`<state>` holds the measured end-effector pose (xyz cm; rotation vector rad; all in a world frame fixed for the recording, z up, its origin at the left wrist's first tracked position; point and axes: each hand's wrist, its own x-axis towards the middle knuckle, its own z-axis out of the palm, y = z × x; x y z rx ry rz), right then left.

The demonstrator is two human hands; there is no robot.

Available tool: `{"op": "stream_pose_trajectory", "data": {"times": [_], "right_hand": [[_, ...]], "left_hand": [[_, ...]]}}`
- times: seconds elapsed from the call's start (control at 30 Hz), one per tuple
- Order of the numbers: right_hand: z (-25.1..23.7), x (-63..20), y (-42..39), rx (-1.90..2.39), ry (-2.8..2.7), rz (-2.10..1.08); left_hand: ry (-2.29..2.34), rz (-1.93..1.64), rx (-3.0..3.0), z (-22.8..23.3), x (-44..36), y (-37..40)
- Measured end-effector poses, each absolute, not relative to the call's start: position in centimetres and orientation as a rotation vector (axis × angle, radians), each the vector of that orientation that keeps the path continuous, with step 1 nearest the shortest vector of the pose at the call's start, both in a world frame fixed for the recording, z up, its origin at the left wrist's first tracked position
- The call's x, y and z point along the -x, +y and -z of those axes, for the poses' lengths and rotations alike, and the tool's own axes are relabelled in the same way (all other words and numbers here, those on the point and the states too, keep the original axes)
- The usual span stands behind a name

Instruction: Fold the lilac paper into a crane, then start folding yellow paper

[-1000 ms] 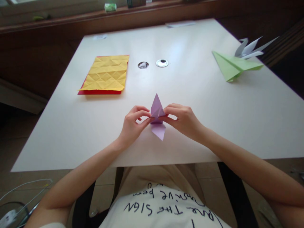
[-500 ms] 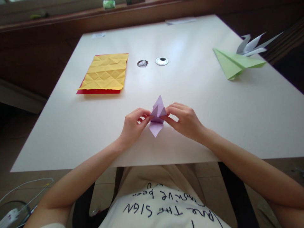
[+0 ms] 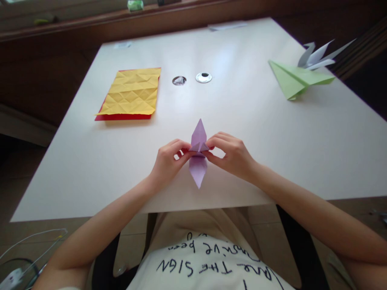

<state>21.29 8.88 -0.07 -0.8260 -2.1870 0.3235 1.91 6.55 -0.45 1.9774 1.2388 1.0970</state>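
A folded piece of purple origami paper is held just above the near middle of the white table. One pointed flap reaches away from me and another points toward me, with small folded peaks between them. My left hand pinches its left side between thumb and fingers. On the opposite side, my right hand grips the paper the same way. The fingertips cover parts of the middle folds.
On the white table, creased yellow paper lies over red paper at left. Two round cable holes sit behind my hands. At right are a green paper plane and a white paper crane.
The purple paper's far and near flaps have spread further apart and flattened outward. The small peaks in the middle sit lower. Both hands keep their pinch; the view has shifted slightly.
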Motion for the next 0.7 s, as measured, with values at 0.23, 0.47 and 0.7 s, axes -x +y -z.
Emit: {"op": "stream_pose_trajectory", "data": {"times": [0.23, 0.47, 0.7], "right_hand": [[0.15, -21.43, 8.96, 0.816, -2.217, -0.280], [0.04, -21.56, 8.87, 0.805, -2.213, -0.347], [-0.35, -21.83, 8.93, 0.846, -2.219, -0.411]], "left_hand": [[1.269, -1.095, -1.929, 0.51, -2.08, 6.28], [1.220, -1.017, -1.943, 0.53, -2.13, 6.36], [1.187, -0.960, -1.817, 0.33, -1.80, 6.68]]}}
